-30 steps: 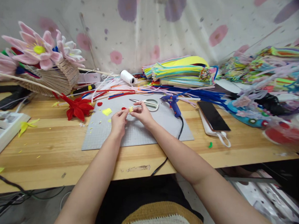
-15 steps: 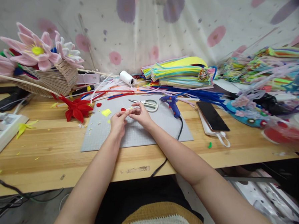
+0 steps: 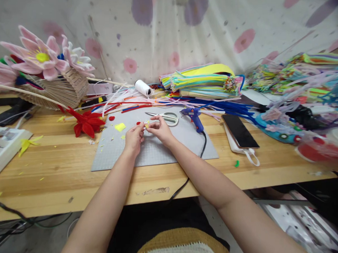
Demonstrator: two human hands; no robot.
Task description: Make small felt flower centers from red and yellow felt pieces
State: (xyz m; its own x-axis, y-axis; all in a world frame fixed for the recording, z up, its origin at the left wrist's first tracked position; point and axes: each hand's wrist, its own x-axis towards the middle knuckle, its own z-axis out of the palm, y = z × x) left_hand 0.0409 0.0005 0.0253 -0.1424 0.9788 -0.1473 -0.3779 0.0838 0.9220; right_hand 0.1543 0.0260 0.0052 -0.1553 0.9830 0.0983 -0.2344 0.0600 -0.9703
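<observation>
Above the grey cutting mat [image 3: 156,157], both hands meet at a small white-and-yellow piece [image 3: 147,123], too small to name more exactly. My left hand [image 3: 134,139] is closed in a pinch at its left side. Thumb and fingers of my right hand [image 3: 160,131] pinch it from the right. A small red piece [image 3: 138,123] shows just beyond the left fingers; whether it touches them I cannot tell. Scissors [image 3: 171,119] lie behind my right hand, and a blue glue gun [image 3: 195,119] rests to their right. A yellow scrap [image 3: 120,127] lies left of my hands.
A red fuzzy flower [image 3: 88,123] lies at the mat's left edge. Behind are pipe cleaner bundles [image 3: 203,81] and a white thread spool [image 3: 143,88]. A phone [image 3: 240,131] lies to the right. Pink flowers [image 3: 37,54] stand back left. The glue gun's cord [image 3: 205,143] crosses the table's front.
My left fingers have drawn slightly away from the right ones and curled, so more of the small white-and-yellow piece shows between them. The surrounding things look unmoved.
</observation>
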